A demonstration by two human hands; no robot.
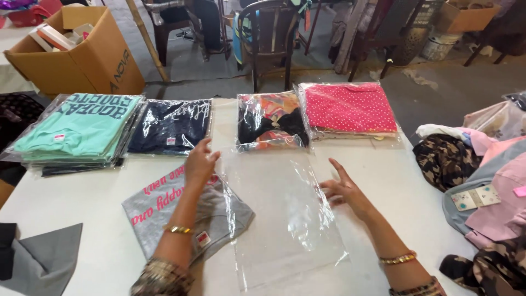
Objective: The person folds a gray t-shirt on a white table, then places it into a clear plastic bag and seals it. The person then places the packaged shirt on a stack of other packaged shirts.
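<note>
A clear plastic bag (285, 219) lies flat on the white table (98, 208) in front of me. My left hand (200, 163) hovers over its upper left corner, fingers curled and apart, above a folded grey shirt (181, 211) with pink lettering that lies beside the bag and partly under its edge. My right hand (342, 189) rests with spread fingers on the bag's right edge. Neither hand grips anything. Both wrists wear gold bangles.
Bagged folded garments line the table's far side: a mint stack (76, 129), a navy one (172, 126), an orange-black one (271, 120), a pink dotted one (350, 107). Loose clothes (482, 181) pile at right. A cardboard box (82, 55) and chairs (271, 38) stand behind.
</note>
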